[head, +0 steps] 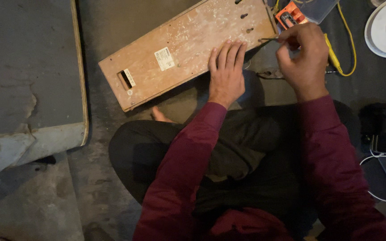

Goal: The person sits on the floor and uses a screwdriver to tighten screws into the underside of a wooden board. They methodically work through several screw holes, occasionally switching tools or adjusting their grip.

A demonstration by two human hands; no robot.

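The left hand (226, 71) is lying flat, fingers together, pressing on the near edge of the long, worn brown wooden panel (188, 47), whose long axis is running from lower left up to the right. The right hand (302, 56), nearer the panel's right end, is pinching a thin yellow-handled screwdriver (333, 56), its tip touching that end.

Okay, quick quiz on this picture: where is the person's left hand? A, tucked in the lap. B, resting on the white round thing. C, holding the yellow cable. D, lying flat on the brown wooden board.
D: the left hand lies palm down, fingers stretched out, on the near edge of the brown wooden board, while the right hand pinches a thin tool at the board's end.
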